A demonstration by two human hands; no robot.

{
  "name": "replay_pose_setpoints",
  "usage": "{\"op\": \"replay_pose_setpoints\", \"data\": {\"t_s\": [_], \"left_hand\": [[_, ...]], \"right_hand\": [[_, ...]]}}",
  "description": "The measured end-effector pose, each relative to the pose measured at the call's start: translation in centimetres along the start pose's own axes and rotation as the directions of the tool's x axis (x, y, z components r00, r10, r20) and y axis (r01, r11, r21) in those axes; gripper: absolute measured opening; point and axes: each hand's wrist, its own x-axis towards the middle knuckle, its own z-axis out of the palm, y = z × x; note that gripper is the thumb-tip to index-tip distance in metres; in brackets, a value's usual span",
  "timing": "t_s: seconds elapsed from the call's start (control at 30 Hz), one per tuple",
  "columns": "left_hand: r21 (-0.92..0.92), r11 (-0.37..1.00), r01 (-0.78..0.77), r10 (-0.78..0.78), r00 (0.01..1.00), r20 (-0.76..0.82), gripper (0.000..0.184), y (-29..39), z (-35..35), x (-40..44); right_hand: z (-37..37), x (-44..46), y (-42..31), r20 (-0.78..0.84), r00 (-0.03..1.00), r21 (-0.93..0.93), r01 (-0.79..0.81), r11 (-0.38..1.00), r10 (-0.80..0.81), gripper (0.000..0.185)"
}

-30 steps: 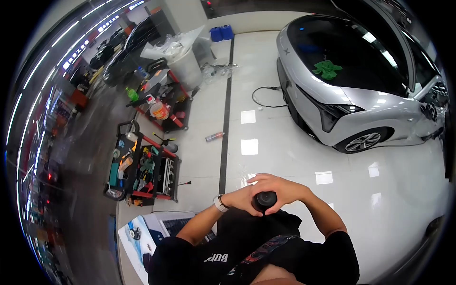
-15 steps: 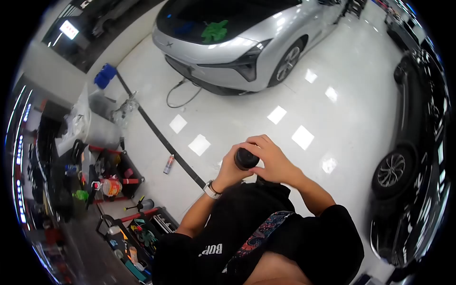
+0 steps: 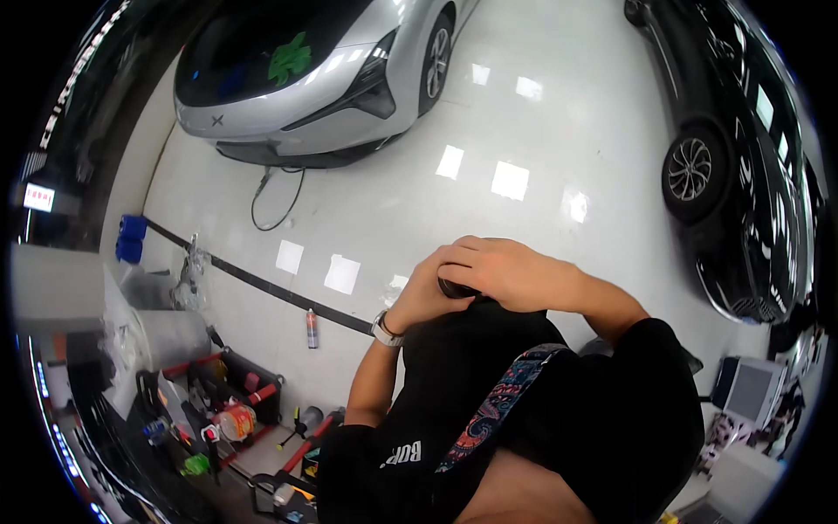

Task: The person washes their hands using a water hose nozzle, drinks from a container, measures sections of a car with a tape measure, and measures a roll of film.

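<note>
Both my hands meet round a dark, black-topped cylindrical object in front of my chest. My left hand, with a pale watch on its wrist, wraps the object's left side. Over its top and right side lies my right hand, fingers curled and touching the left hand. Most of the object is hidden by the fingers. A patterned strap crosses my black shirt.
A silver car with a green cloth stands ahead; a cable lies below its bumper. A black car is at right. A spray can and a tool cart are at left.
The view has turned right, so the silver car has shifted left and the black car shows more fully. My right hand now covers more of the object's top; both hands still hold it.
</note>
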Motion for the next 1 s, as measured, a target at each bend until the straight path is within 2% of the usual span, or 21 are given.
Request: {"op": "replay_pose_setpoints", "data": {"t_s": [0.03,0.07,0.1,0.17,0.23,0.3,0.37,0.47,0.53,0.6,0.63,0.67,0.7,0.73,0.77,0.8,0.87,0.93,1.0], "left_hand": [[-0.055,0.993,0.103,-0.094,0.985,0.143,0.066,0.6,-0.6,0.2],[-0.092,0.973,0.21,-0.176,0.942,0.285,0.064,1.1,-1.1,0.4],[-0.089,0.973,0.212,-0.176,0.936,0.304,0.064,1.3,-1.5,0.8],[-0.053,0.998,-0.043,0.06,0.929,0.366,0.051,1.7,-1.9,1.8],[-0.077,0.995,-0.064,0.091,0.892,0.444,0.051,2.5,-2.5,3.0],[-0.101,0.992,-0.081,0.122,0.847,0.517,0.051,3.6,-2.9,4.3],[-0.155,0.985,0.08,0.037,0.773,0.634,0.054,4.6,-3.3,5.6],[-0.129,0.991,0.033,0.066,0.718,0.693,0.063,3.8,-3.1,7.1],[-0.117,0.993,0.013,0.078,0.672,0.736,0.07,4.3,-3.1,8.2],[-0.263,0.965,-0.009,0.191,0.708,0.68,0.067,4.7,-3.0,8.6],[-0.231,0.931,-0.283,0.366,0.694,0.62,0.068,4.5,-2.8,8.9],[-0.232,0.93,-0.286,0.368,0.688,0.625,0.068,4.7,-2.8,8.9],[-0.235,0.971,-0.041,0.177,0.786,0.593,0.069,6.0,-3.0,8.8],[-0.248,0.947,0.203,-0.031,0.829,0.558,0.071,6.8,-3.0,8.7],[-0.294,0.95,0.101,0.05,0.884,0.466,0.073,6.8,-2.5,8.8],[-0.257,0.963,0.086,0.031,0.908,0.419,0.074,8.1,-2.7,8.8],[-0.221,0.974,0.042,0.025,0.955,0.295,0.077,10.9,-2.9,8.8],[-0.079,0.996,-0.038,0.052,0.979,0.196,0.08,15.1,-3.6,8.8],[-0.133,0.98,-0.151,0.166,0.98,0.113,0.081,17.4,-4.0,8.5]], "right_hand": [[-0.5,-0.1,-0.4,0.046,0.992,0.007,0.119,0.993,-0.119,0.039],[-0.9,-0.3,-0.7,0.035,0.994,0.014,0.102,0.995,-0.102,0.039],[-1.3,-0.6,-0.9,0.068,0.992,0.031,0.107,0.994,-0.109,0.041],[-2.3,-1.1,-1.3,0.09,0.99,0.047,0.103,0.994,-0.107,0.043],[-3.6,-1.7,-1.8,0.149,0.986,0.073,0.064,0.995,-0.074,0.044],[-4.6,-2.4,-2.1,0.125,0.99,0.072,0.049,0.996,-0.058,0.045],[-5.6,-2.9,-2.4,0.104,0.994,0.076,0.036,0.996,-0.044,0.046],[-6.5,-3.8,-2.3,0.079,0.995,0.024,0.066,0.998,-0.068,0.047],[-7.2,-3.9,-2.2,-0.027,0.966,-0.002,0.256,0.967,-0.256,0.047],[-9.3,-4.4,-3.0,-0.01,0.975,0.057,0.221,0.974,-0.221,0.048],[-9.9,-4.8,-2.7,-0.102,0.976,0.094,0.2,0.975,-0.19,0.05],[-10.5,-5.1,-2.3,-0.193,0.969,0.131,0.182,0.974,-0.155,0.052],[-11.2,-6.0,-1.6,-0.295,0.95,0.164,0.157,0.974,-0.103,0.056],[-11.7,-7.2,-0.7,-0.389,0.92,0.197,0.136,0.971,-0.05,0.059],[-11.0,-8.1,0.4,-0.507,0.856,0.437,0.151,0.886,0.104,0.061],[-9.7,-8.9,1.8,-0.568,0.775,0.639,0.201,0.743,0.279,0.064],[-7.4,-10.2,4.7,-0.58,0.631,0.808,0.366,0.461,0.516,0.058],[-2.8,-12.5,9.0,-0.399,0.436,0.856,0.492,0.157,0.806,0.053],[4.3,-15.0,14.2,-0.127,0.27,0.732,0.675,-0.093,0.955,0.043]]}}
